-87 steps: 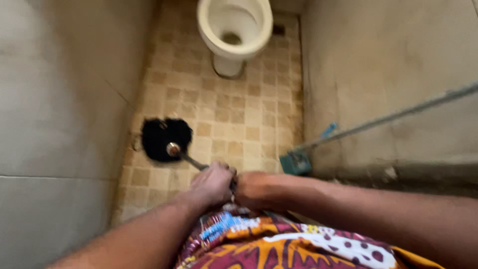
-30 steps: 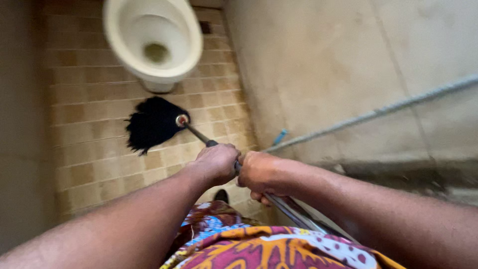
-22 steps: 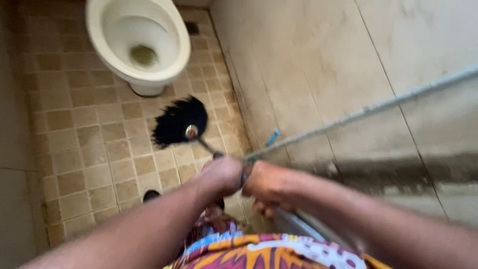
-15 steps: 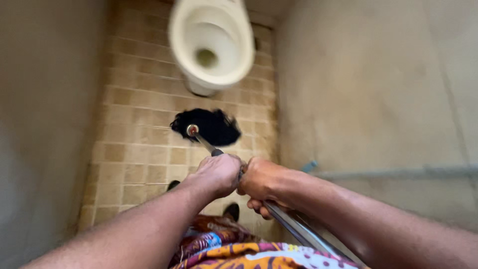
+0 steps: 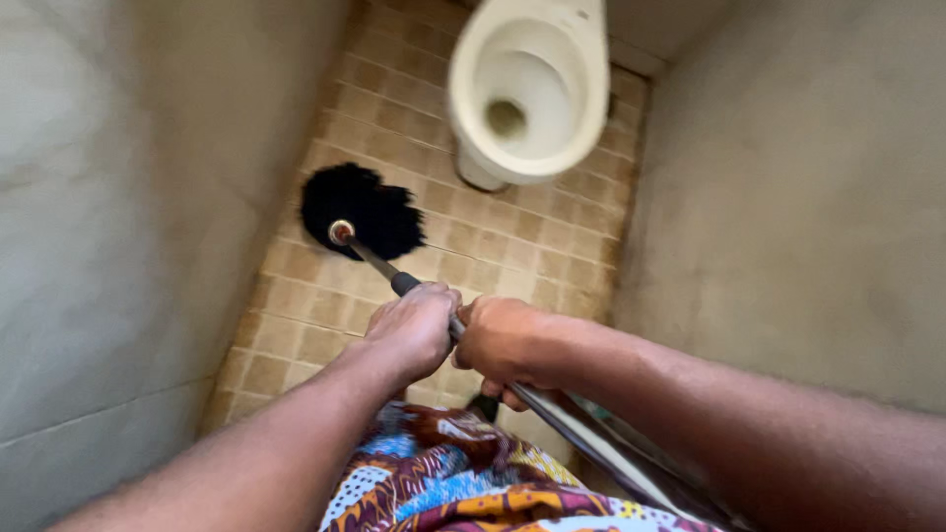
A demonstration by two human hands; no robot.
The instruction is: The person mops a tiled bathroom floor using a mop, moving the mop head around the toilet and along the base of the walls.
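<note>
A person stands in a narrow tiled toilet stall, both hands clamped around the metal mop handle [image 5: 562, 419], seen from a head-worn camera looking down. The left hand [image 5: 414, 325] grips the shaft nearer the mop's head, fingers wrapped over the top; the right hand [image 5: 505, 340] closes around it just behind, the two fists almost touching. The handle runs from the lower right of the view, under the right forearm, up through both fists and on to a silver collar where it meets the black mop head [image 5: 367, 205]. That head lies spread flat on the tan floor tiles [image 5: 296, 315], ahead of the hands and to their left, close to the grey left wall [image 5: 128, 217]. The cream toilet bowl [image 5: 527, 84] stands farther ahead and to the right of the hands, its base just beyond the mop's strands but apart from them. Below the wrists, a brightly patterned garment [image 5: 453, 483] in orange, maroon, blue and white fills the foreground.
</note>
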